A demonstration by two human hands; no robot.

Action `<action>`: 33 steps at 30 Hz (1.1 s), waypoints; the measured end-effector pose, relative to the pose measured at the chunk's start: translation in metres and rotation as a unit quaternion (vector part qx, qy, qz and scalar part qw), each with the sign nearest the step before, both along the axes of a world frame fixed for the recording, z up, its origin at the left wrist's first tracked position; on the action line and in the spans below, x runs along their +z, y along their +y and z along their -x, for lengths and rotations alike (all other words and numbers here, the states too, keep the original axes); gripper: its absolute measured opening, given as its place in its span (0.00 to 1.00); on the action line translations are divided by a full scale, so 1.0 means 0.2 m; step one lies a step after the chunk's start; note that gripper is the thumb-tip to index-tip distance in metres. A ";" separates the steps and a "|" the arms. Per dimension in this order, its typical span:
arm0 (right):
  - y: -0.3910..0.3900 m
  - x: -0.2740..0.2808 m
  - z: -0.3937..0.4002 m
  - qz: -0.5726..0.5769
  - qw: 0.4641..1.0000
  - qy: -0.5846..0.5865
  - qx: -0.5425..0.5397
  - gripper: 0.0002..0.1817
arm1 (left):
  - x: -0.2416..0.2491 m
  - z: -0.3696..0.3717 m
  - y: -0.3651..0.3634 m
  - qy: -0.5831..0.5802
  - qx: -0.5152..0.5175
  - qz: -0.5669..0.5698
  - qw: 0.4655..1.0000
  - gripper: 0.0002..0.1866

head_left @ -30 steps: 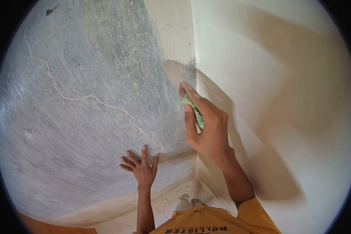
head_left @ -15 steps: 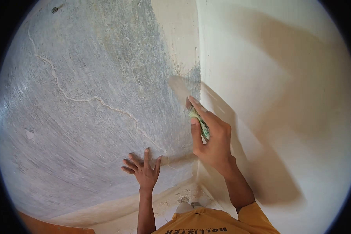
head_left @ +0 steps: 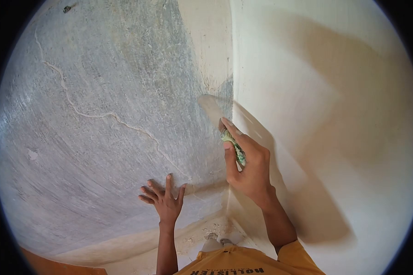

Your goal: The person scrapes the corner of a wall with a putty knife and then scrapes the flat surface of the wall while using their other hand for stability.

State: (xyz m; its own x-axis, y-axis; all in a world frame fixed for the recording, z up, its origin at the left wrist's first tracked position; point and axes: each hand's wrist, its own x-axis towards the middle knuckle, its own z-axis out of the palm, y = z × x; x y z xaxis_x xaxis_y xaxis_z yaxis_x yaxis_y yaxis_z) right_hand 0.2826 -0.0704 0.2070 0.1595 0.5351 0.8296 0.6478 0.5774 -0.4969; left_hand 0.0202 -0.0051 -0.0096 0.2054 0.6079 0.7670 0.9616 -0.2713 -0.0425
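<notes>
My right hand (head_left: 251,160) is closed around the green, wrapped-looking handle (head_left: 237,152) of a scraper, index finger stretched along it towards the blade. The flat blade (head_left: 211,106) lies at or against the rough grey wall (head_left: 124,78), just left of the corner and below a bare beige patch (head_left: 209,41). Lower left, my left hand (head_left: 166,199) rests with fingers spread on the same grey wall. Near its fingertips ends a long pale crack line (head_left: 110,113) that winds across the wall.
A smooth cream wall (head_left: 321,137) meets the grey one at the corner on my right and carries my arm's shadow. Pale crumbs (head_left: 215,227) lie low in the corner by my feet. An orange surface (head_left: 59,266) shows at the bottom left.
The scraper blade has slid slightly down the wall with my right hand. The whole view has shifted a little, and my left hand keeps its place on the wall.
</notes>
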 end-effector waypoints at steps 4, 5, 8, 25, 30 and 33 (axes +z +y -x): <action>0.03 0.05 -0.03 -0.048 0.999 -0.025 0.001 0.29 | 0.01 -0.01 -0.01 0.008 0.004 -0.012 1.000 0.38; 0.01 0.04 -0.03 -0.022 0.999 -0.030 -0.007 0.29 | 0.01 -0.02 -0.01 0.006 0.003 -0.014 1.000 0.38; 0.01 0.01 -0.01 -0.013 1.000 -0.022 -0.014 0.29 | 0.01 0.00 0.01 0.007 -0.001 -0.019 1.000 0.37; 0.00 0.02 0.00 0.008 1.000 -0.014 -0.002 0.28 | 0.02 -0.01 0.00 0.029 0.007 -0.032 0.999 0.45; 0.04 0.05 0.00 -0.060 0.998 -0.010 0.010 0.28 | 0.02 0.00 0.00 0.028 0.006 -0.028 0.999 0.45; 0.02 0.02 0.00 -0.014 1.000 -0.003 0.012 0.28 | 0.02 0.00 -0.01 0.030 0.006 -0.028 0.999 0.45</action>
